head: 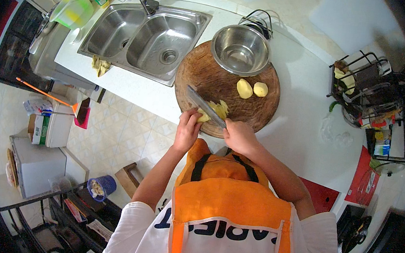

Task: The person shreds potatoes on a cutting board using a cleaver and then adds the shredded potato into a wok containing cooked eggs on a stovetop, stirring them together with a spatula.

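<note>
My right hand (pixel 239 135) grips the handle of a kitchen knife (pixel 206 106), whose blade points up and to the left over a round wooden chopping board (pixel 189 73). Against the blade's left side, a piece of peeled potato (pixel 203 116) is pinned to the board by the fingers of my left hand (pixel 188 129). Cut potato pieces (pixel 221 108) lie on the blade's other side. Farther right on the board rest two peeled potatoes (pixel 244 89). A stainless steel bowl (pixel 240 52) stands at the board's far edge.
A double steel sink (pixel 180 45) with a dark faucet (pixel 148 4) adjoins the board on the left. A yellow cloth (pixel 100 66) lies at the counter's front edge. On the right, a black wire rack (pixel 364 77) holds utensils, and a clear plastic bag (pixel 332 132) lies nearby.
</note>
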The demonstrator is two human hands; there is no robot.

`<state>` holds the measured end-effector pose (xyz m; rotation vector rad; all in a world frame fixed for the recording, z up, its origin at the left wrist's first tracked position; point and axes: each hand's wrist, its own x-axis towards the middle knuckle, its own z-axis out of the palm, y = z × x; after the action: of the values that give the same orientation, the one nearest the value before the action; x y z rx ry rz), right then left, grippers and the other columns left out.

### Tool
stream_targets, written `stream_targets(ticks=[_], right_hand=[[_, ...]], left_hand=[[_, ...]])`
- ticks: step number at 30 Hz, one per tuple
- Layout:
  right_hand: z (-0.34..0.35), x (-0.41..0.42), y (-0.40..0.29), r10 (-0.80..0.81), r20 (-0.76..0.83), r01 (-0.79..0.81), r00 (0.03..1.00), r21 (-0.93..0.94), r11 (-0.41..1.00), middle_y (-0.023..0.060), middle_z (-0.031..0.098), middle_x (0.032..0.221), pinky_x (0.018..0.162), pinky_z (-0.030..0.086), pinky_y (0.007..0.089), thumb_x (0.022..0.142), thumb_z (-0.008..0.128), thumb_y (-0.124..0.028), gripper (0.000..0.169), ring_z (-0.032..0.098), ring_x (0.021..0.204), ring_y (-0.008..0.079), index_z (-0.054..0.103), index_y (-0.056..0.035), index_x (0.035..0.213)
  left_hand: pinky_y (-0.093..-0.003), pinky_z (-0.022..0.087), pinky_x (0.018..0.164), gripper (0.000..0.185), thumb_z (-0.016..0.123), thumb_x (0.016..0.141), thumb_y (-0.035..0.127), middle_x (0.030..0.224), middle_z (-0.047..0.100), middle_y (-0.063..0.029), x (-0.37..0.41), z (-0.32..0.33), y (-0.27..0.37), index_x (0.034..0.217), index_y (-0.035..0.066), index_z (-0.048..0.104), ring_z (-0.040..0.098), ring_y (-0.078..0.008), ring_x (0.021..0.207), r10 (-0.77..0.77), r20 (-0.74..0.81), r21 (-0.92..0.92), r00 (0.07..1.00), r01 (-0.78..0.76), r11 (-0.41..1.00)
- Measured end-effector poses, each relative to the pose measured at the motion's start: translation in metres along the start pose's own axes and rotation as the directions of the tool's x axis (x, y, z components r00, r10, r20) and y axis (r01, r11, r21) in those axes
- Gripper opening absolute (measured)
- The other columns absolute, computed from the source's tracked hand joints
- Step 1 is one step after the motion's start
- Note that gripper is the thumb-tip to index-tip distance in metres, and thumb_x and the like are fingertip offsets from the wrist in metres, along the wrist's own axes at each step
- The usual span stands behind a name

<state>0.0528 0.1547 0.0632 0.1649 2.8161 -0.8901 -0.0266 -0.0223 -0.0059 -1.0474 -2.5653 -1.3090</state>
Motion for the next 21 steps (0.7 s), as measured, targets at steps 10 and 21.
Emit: stream_targets(ticks=[10,21], right_hand=[[0.0,-0.001,0.003,-0.036,-0.001,0.036,0.999,-0.075,0.997,0.0203,0.056,0.061,0.057,0.046,0.0473,0.079,0.052,-0.014,0.016,0.058,0.06,0.0381,0.05,0.0016,0.081],[-0.002,-0.003,-0.006,-0.019,0.071,0.026,0.997,-0.096,0.995,0.0197,0.06,0.065,0.059,0.047,0.0487,0.072,0.055,-0.013,0.029,0.06,0.065,0.0376,0.052,0.001,0.098]], left_hand=[[-0.0391,0.044,0.077,0.023,0.062,0.07,-0.002,0.096,0.05,-0.0152,0.007,0.006,0.007,0.091,0.001,0.054,0.051,-0.0349,0.09,-0.034,-0.053,-0.019,0.998,0.033,0.999],[-0.0384,0.044,0.07,0.016,0.059,0.073,-0.003,0.09,0.05,-0.0159,0.013,0.011,0.008,0.088,0.001,0.055,0.052,-0.0339,0.082,0.035,-0.095,0.0,0.995,-0.035,0.999]])
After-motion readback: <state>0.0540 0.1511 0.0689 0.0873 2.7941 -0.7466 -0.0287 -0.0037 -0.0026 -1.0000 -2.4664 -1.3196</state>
